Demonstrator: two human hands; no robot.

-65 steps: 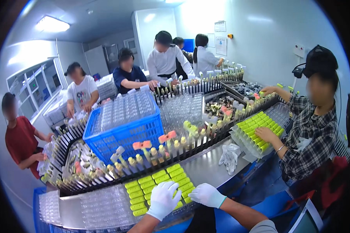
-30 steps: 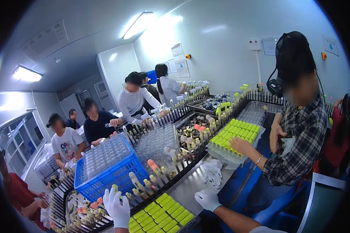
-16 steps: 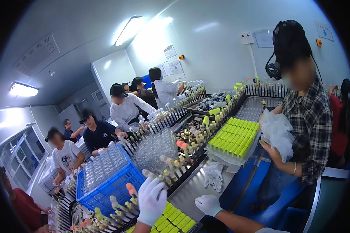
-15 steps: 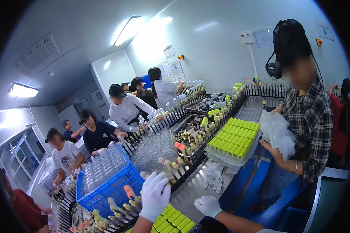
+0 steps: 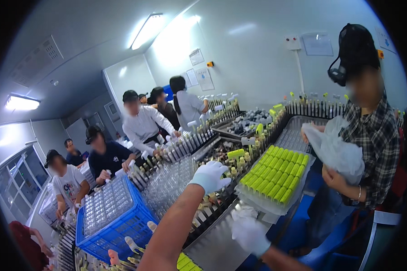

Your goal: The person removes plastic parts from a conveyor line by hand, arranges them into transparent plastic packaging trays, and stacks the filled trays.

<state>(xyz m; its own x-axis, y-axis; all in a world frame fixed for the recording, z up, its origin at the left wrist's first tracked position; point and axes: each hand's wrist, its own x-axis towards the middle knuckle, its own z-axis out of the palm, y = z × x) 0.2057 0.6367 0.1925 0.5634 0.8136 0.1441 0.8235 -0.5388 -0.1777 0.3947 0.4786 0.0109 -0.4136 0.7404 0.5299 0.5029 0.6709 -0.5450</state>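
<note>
While the left forearm (image 5: pixel 174 226) is spanning the near side of the work line, the gloved left hand (image 5: pixel 210 176) is hovering beside a row of upright posts (image 5: pixel 247 159), its fingers slightly bent and apart, with nothing visibly held. A yellow-green piece (image 5: pixel 235 154) is sitting among the posts just beyond the fingertips; whether they are touching it is hard to tell. Judging by the pose, reaching is the step in hand, and grasping that piece would be calling for thumb and fingers closing around it without knocking its neighbours.

Blurred, the gloved right hand (image 5: pixel 251 232) is hanging over the steel tabletop (image 5: pixel 221 246), right at a crumpled white bundle (image 5: pixel 244 211); whether its fingers are gripping anything cannot be told. More yellow-green pieces (image 5: pixel 185 263) are lying at the lower edge, partly hidden, while a yellow-green block (image 5: pixel 273 176) is resting before a co-worker (image 5: pixel 371 131).
</note>
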